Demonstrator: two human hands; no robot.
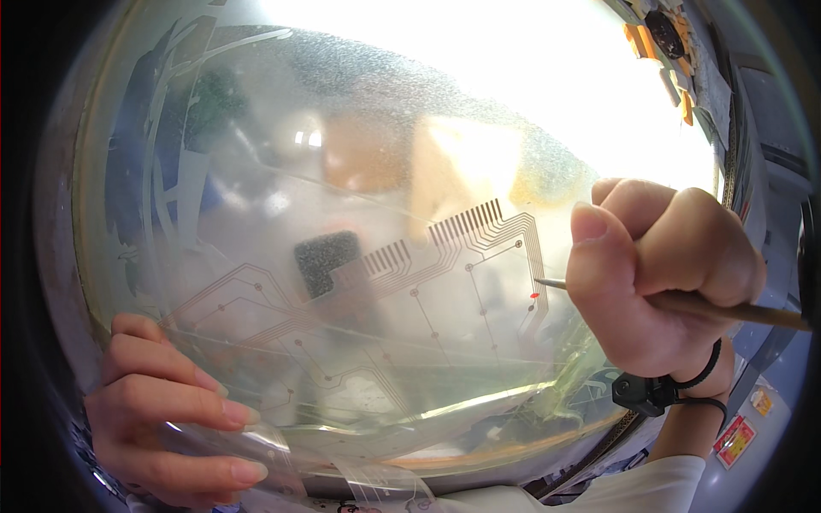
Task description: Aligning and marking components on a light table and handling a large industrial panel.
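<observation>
A clear plastic film printed with fine brown circuit traces (466, 224) lies across the glassy work surface in front of me. My right hand (658, 265) is closed round a thin pointed brush (727, 306) with a wooden handle. The brush tip is at the traces on the film's right part, just above a small red spot (534, 296). At the lower left, my left hand (162, 419) has its fingers apart and lying over the near-left edge of the film. Clear film strips (385, 483) curl near my body, below those fingers.
A dark grey foam block (325, 263) shows hazily through the film, with blurred orange and pale yellow shapes behind. Strong light glares across the top right. Orange scraps and a round black thing (664, 34) sit at the far right edge. A black device (641, 393) is strapped to my right wrist.
</observation>
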